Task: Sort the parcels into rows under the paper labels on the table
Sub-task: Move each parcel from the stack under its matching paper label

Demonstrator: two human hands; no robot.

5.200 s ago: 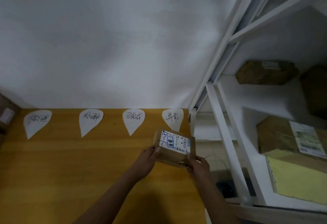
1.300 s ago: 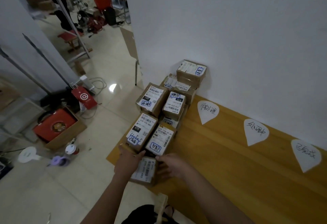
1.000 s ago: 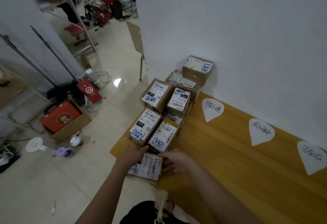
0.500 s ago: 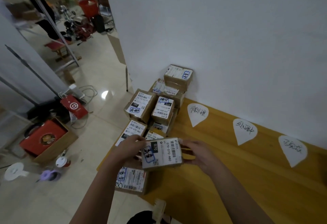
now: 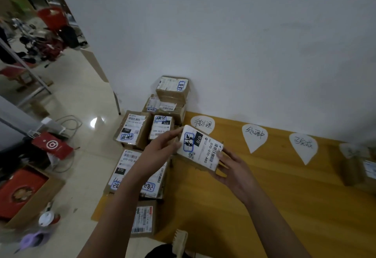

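The parcel (image 5: 200, 148) is off the pile (image 5: 142, 135) now, your left hand (image 5: 160, 149) and right hand (image 5: 234, 168) fingers gripping it. It's over the tabletop (image 5: 264, 196), nearing the labels (image 5: 203, 124).

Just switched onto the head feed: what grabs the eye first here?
A brown cardboard parcel with a white shipping label is held between the left hand and right hand above the yellow wooden table, near its left end. Left of it a pile of similar labelled parcels crowds that end, and white teardrop paper labels line the wall edge.
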